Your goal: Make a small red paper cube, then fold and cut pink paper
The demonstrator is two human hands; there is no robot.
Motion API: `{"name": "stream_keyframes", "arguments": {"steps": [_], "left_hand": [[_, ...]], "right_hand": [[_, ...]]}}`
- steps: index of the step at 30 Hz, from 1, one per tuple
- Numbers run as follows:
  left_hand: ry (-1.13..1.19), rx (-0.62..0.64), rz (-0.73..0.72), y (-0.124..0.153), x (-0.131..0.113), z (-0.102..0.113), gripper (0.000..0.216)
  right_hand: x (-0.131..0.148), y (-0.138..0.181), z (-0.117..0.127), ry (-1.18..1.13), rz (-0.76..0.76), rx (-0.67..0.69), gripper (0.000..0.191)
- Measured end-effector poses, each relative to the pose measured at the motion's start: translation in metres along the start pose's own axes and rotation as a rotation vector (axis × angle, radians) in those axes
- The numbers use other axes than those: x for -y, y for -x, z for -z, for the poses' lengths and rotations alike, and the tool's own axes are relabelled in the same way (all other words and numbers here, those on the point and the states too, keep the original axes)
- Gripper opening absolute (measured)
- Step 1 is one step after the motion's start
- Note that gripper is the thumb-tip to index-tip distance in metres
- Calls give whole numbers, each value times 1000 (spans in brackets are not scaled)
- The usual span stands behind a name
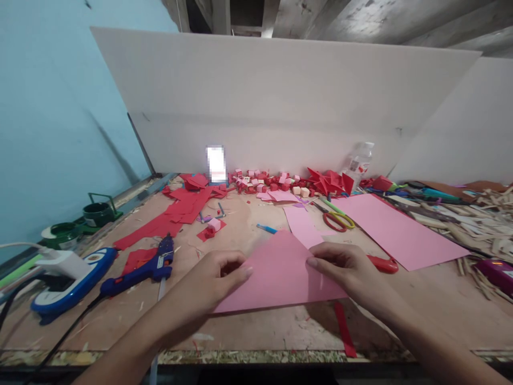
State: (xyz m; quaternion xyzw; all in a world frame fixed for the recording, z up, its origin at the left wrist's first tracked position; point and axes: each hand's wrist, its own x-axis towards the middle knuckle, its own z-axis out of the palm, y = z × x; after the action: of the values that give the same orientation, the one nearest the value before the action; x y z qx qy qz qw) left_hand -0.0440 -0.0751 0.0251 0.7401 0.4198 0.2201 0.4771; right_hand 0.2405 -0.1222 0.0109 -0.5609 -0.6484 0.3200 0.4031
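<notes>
A sheet of pink paper (pixel 280 275) is held above the near part of the table, its top coming to a blunt point. My left hand (pixel 224 278) pinches its left edge, thumb on the near face and fingers behind. On the right edge my right hand (pixel 340 267) has the same pinch, its fingers partly hidden behind the sheet. Just beyond the paper lie a blue pen (pixel 266 229) and a pink strip (pixel 302 227). Scissors with red and yellow handles (pixel 339 220) rest farther right, and a red-handled tool (pixel 382 264) is partly covered by my right hand.
A blue glue gun (pixel 150 267) and a power strip (pixel 76 286) with cords lie left. Red paper (pixel 180 211), small folded cubes (pixel 260 182) and a bottle (pixel 358 163) line the back, near a lit phone (pixel 216 163). A large pink sheet (pixel 396 227) and wood sticks (pixel 476 222) occupy the right.
</notes>
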Motion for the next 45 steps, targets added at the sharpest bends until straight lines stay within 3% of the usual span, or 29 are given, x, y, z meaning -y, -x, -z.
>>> {"name": "stream_keyframes", "arguments": {"steps": [4,7,13,19,22,26,30,32,35,37,40,45], "left_hand": [[-38,-113,-32,-3,0,4,36],[-43,-209,-43,-4,-1,5,32],[37,-243,-23,-2,-4,3,26],[58,-212,-32,-3,-4,3,31],[96,-199,-41,-4,0,3,42],[256,-68,108,-3,3,2,38],[302,-101,151,-1,4,0,32],[342,-42,126,-1,5,-2,27],[329,39,91,-2,7,-5,52],[295,2,64,-1,7,-7,61],[284,-124,27,-2,5,-4,55],[297,-263,-5,-7,6,6,56]], "right_hand": [[-4,3,-1,-25,34,-139,24],[-2,5,-2,9,64,-170,28],[5,6,-7,48,178,-263,19],[1,6,-10,106,242,-200,4],[0,9,-8,89,379,-229,9],[1,17,0,69,534,-208,26],[-1,32,4,133,496,-167,24],[-5,41,3,117,483,-141,18],[-10,55,0,65,482,-99,14],[-12,64,-1,41,473,-56,15],[-12,74,-1,46,485,13,24],[-12,72,3,184,624,90,40]]}}
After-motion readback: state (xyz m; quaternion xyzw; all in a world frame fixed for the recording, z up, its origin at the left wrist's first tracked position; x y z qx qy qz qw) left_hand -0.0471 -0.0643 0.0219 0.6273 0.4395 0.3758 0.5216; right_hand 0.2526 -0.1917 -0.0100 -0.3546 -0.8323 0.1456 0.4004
